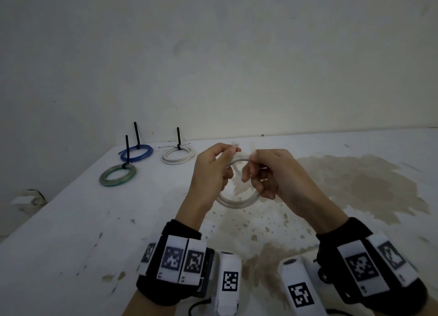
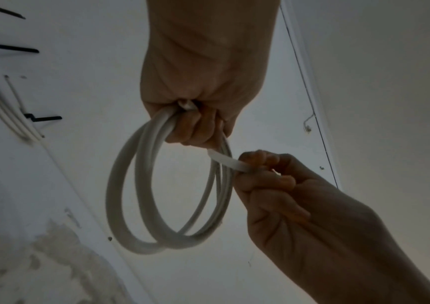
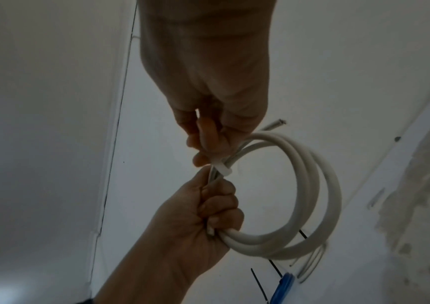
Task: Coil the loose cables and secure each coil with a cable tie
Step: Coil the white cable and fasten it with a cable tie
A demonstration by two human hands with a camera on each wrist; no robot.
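Observation:
I hold a white cable coil (image 1: 237, 203) of a few loops upright above the white table (image 1: 71, 232). My left hand (image 1: 225, 166) grips the coil's top left in a fist, fingers curled round the loops (image 2: 130, 185). My right hand (image 1: 251, 171) pinches a white cable tie (image 2: 225, 160) that crosses the coil's strands just beside the left hand. In the right wrist view the cable tie (image 3: 221, 169) lies across the coil (image 3: 325, 195) between both hands, and a cable end (image 3: 276, 123) sticks out behind. Whether the tie is locked is hidden.
Three tied coils lie at the table's far left: a blue coil (image 1: 136, 153), a greenish clear coil (image 1: 117, 175) and a white coil (image 1: 177, 155), each with a black tie tail standing up. A brown stain (image 1: 355, 185) covers the right side. The wall stands close behind.

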